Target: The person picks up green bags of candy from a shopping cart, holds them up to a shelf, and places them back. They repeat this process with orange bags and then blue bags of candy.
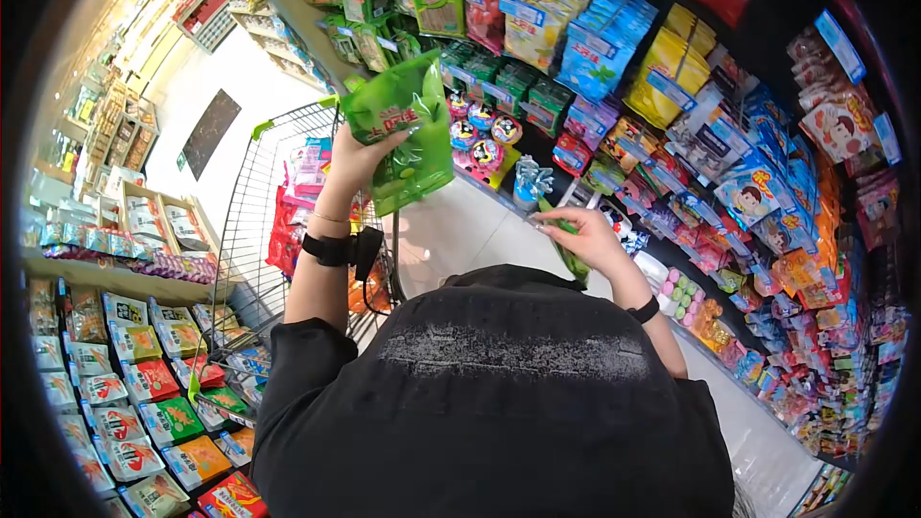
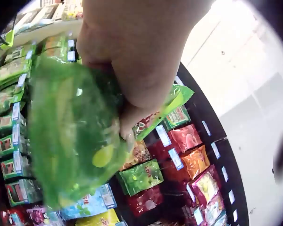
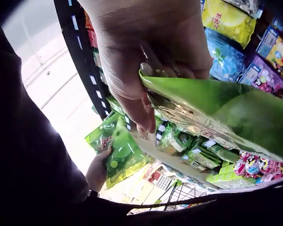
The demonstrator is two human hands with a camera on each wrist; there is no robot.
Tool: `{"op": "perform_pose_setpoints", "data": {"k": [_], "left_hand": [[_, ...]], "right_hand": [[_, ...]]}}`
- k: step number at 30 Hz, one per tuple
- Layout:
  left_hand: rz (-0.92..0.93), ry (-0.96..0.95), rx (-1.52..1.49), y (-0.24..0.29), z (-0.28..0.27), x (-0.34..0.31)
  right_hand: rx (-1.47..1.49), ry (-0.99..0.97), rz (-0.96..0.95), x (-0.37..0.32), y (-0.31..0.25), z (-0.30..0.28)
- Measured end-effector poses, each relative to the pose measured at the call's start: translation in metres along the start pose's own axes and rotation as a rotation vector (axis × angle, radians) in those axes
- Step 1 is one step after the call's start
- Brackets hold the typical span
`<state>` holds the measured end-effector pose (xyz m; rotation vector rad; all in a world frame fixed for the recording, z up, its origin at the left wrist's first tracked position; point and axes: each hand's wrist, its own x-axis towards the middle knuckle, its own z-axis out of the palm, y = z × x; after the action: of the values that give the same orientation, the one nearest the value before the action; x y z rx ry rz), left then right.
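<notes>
My left hand (image 1: pixel 357 161) grips a glossy green candy bag (image 1: pixel 417 125) near its edge, raised beside the shopping cart. In the left wrist view this bag (image 2: pixel 68 141) spreads large below the hand, overlapping the shelf. My right hand (image 1: pixel 597 242) pinches a second green bag (image 3: pixel 231 106) at its edge, with the silvery underside showing in the right wrist view. From the head, only a narrow strip of that second bag shows, the rest hidden by the hand and body. The two bags are apart.
A wire shopping cart (image 1: pixel 251 187) with red and pink packets (image 1: pixel 305 168) inside stands at the left. Racks of hanging candy bags (image 1: pixel 590 58) and price tags run along the right. Packaged snacks (image 1: pixel 158 379) fill a sloped display at lower left.
</notes>
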<state>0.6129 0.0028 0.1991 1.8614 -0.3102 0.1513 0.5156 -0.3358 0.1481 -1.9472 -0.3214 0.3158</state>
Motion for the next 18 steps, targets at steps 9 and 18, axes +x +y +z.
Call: {"op": "perform_pose_setpoints", "data": {"k": [9,18], "left_hand": [[-0.227,-0.086,-0.466,0.010,0.078,-0.032],[-0.288,-0.342,-0.507,-0.029,0.197,-0.055]], "right_hand": [[0.033,0.112,0.015,-0.071,0.043,-0.050],[-0.050,0.024,0.052,-0.083,0.038,-0.068]]}}
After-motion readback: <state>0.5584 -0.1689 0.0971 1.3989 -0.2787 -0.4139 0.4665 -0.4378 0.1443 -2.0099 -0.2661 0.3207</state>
